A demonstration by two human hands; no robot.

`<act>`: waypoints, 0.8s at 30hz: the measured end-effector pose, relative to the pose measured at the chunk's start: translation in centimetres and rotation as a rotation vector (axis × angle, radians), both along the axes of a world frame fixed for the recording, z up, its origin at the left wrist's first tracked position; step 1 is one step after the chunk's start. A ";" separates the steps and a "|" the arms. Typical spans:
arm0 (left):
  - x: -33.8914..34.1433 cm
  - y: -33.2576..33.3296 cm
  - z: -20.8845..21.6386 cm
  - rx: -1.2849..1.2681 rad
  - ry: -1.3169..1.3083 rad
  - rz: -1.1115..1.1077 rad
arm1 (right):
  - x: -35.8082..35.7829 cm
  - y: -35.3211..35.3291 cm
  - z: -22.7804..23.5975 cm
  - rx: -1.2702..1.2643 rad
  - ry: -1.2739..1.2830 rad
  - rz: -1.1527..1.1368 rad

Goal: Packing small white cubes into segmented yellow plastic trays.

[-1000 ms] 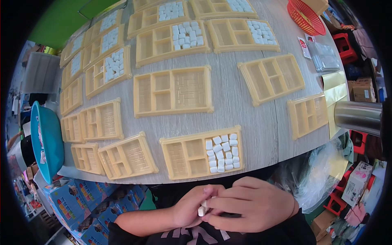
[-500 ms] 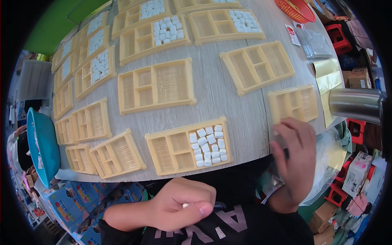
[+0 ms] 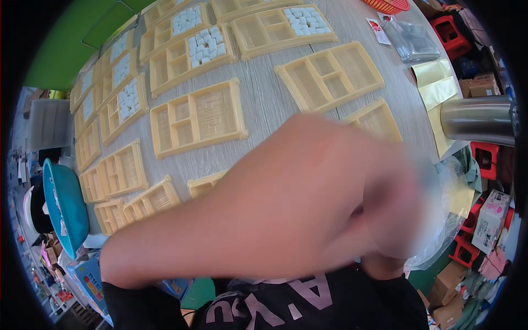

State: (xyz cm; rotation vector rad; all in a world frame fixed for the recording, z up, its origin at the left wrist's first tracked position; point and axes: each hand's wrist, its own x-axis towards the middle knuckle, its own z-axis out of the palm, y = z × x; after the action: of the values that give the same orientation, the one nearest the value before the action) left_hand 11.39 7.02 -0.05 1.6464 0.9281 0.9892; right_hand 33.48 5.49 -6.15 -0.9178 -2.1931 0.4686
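My left hand [image 3: 319, 181] is raised close to the view and reaches across to the right. Its fingers look curled in, but motion smears them, and whatever they hold is hidden. Behind it, only the wrist of my right hand [image 3: 385, 268] shows clearly; its fingers cannot be made out. My left forearm covers most of the nearest tray [image 3: 204, 184], of which a corner peeks out. Past my knuckles lies a partly hidden beige compartment tray [image 3: 379, 118]. Another tray without blocks [image 3: 330, 77] sits just beyond.
Several beige trays hold small white rounded blocks [image 3: 206, 47] in one compartment. A teal basin [image 3: 66, 209] stands at the table's left. At right are a metal cylinder [image 3: 477, 121], gold sheets [image 3: 434, 88], clear plastic packaging [image 3: 410, 41] and a red basket [image 3: 389, 4].
My left hand has risen from in front of my chest and swung right, now covering my right hand and the near tray. The view has shifted slightly.
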 end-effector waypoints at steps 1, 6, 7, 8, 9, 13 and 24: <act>0.3 0.9 -0.5 -0.004 0.018 0.015 | -0.2 0.4 -0.7 -0.004 0.018 0.015; 4.0 6.1 -3.1 0.142 0.293 0.038 | 1.0 0.9 -1.2 0.215 0.218 0.003; 4.7 6.8 -3.7 0.145 0.293 0.038 | 1.1 0.8 -1.2 0.224 0.235 0.008; 5.4 7.4 -4.3 0.243 0.284 0.068 | 1.1 0.8 -1.1 0.226 0.235 0.008; 5.9 7.8 -4.6 0.337 0.275 0.095 | 1.2 0.7 -1.2 0.230 0.231 -0.002; 6.6 8.5 -6.2 0.200 0.384 0.024 | 1.4 0.6 -1.7 0.226 0.213 -0.028; 4.8 8.4 -5.6 0.208 0.425 -0.032 | 1.4 1.5 -2.6 0.197 0.181 0.039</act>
State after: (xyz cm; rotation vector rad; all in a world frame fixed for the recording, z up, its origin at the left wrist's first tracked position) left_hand 16.22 15.45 -5.60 2.0917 1.0987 0.7437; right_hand 34.92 7.00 -8.74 -0.7005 -2.0533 0.3333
